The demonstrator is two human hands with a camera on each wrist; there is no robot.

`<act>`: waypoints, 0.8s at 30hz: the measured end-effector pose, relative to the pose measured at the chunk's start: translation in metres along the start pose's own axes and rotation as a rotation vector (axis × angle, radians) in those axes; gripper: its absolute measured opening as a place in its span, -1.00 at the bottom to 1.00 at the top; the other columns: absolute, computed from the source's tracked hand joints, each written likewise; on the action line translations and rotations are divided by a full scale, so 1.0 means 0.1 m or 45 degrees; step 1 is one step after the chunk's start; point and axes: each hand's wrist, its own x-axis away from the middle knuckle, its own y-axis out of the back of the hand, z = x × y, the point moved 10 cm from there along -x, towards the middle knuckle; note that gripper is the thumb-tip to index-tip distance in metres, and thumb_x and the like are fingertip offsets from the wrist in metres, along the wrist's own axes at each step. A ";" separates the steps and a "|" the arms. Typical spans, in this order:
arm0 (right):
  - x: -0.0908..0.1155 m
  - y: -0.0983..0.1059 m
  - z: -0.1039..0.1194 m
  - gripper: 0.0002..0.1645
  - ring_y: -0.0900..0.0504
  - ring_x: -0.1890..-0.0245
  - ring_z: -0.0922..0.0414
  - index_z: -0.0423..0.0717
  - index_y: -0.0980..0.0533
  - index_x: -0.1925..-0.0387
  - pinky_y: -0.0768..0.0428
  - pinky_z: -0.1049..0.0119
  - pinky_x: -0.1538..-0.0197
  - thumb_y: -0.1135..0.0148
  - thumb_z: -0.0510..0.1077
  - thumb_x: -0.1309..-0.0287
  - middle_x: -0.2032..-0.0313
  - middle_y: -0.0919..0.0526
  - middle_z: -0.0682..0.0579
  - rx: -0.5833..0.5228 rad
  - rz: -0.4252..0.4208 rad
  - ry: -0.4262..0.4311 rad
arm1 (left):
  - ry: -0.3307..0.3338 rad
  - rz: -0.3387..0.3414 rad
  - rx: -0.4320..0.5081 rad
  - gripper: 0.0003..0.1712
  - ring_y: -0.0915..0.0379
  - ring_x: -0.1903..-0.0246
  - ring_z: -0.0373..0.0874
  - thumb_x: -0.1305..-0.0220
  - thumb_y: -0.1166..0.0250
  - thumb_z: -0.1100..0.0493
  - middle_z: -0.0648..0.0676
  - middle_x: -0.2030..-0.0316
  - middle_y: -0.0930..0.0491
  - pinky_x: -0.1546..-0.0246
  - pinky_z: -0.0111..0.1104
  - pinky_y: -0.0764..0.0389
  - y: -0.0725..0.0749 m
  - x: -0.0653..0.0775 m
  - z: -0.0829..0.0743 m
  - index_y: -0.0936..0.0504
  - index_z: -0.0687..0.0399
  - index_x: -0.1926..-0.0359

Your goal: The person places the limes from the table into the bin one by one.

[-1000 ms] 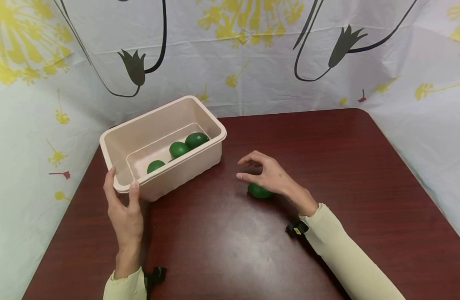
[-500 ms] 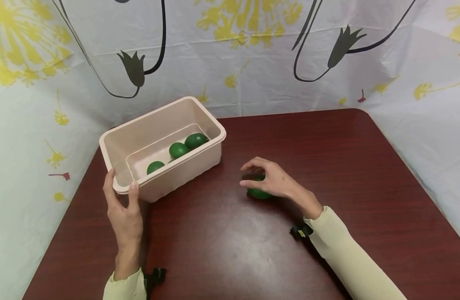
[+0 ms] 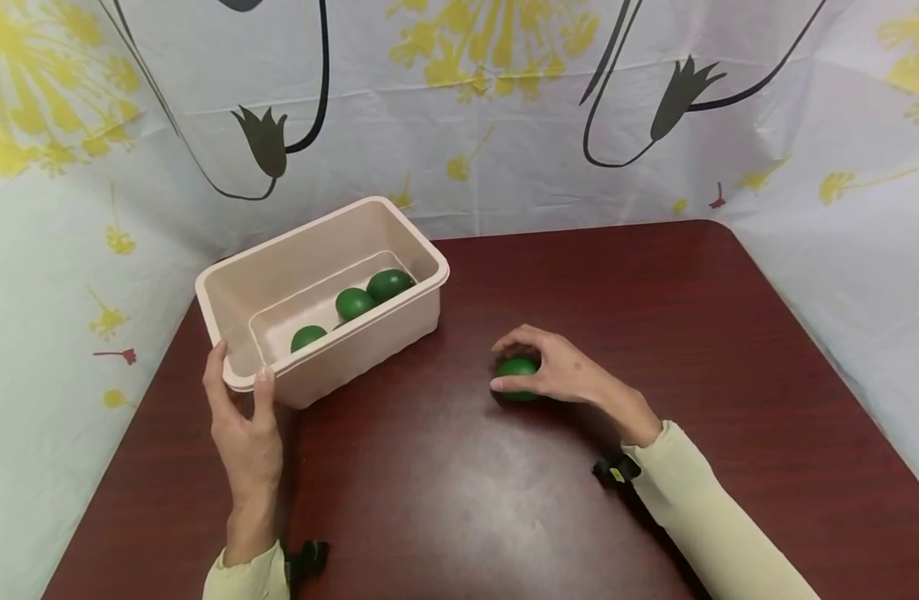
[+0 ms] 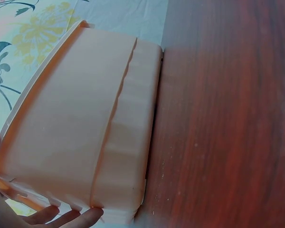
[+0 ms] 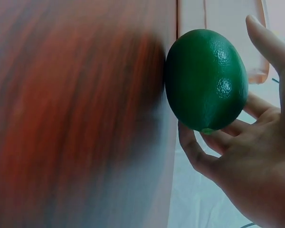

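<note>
At the near-left corner of a beige plastic box (image 3: 354, 358), my left hand (image 3: 249, 442) grips the rim, the thumb on the long side and the fingers against the short end. The left wrist view shows those fingertips (image 4: 92, 216) on the box's outer wall. A green lime (image 3: 517, 379) lies on the table to the right of the box. My right hand (image 3: 560, 367) is around it from the right, fingers behind and thumb in front. In the right wrist view, the thumb (image 5: 268, 42) stands apart from the lime's glossy side, with the fingers beyond it.
Several green limes (image 3: 355, 303) lie inside the box along its near wall. The dark red wooden table (image 3: 444, 500) ends at the back against a white cloth (image 3: 519, 192) printed with flowers. More cloth hangs at both sides.
My right hand has come down and slightly right, from above the lime to around it. The left hand has kept its hold on the box, which stays in place.
</note>
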 end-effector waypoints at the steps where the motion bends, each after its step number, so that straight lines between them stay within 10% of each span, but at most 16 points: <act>1: 0.01 0.01 0.00 -0.37 -0.64 -0.16 0.13 0.06 -0.62 -0.15 -0.55 0.01 -0.27 -0.57 0.18 -0.09 -0.08 -0.69 0.11 0.005 0.001 0.001 | -0.003 0.000 -0.002 -0.29 -0.30 -0.37 -0.31 -0.45 -0.27 0.01 -0.11 -0.52 -0.34 -0.29 -0.51 -0.24 0.00 0.00 0.00 -0.30 -0.42 -0.55; 24: 0.20 0.01 -0.12 -0.16 -0.64 0.01 0.11 0.07 -0.51 -0.32 -0.63 0.16 -0.01 -0.64 0.13 0.00 -0.20 -0.63 0.08 0.056 0.092 -0.040 | -0.018 0.006 -0.007 -0.30 -0.29 -0.45 -0.05 -0.45 -0.26 -0.01 -0.15 -0.53 -0.32 -0.32 -0.50 -0.22 0.01 0.02 -0.05 -0.29 -0.47 -0.54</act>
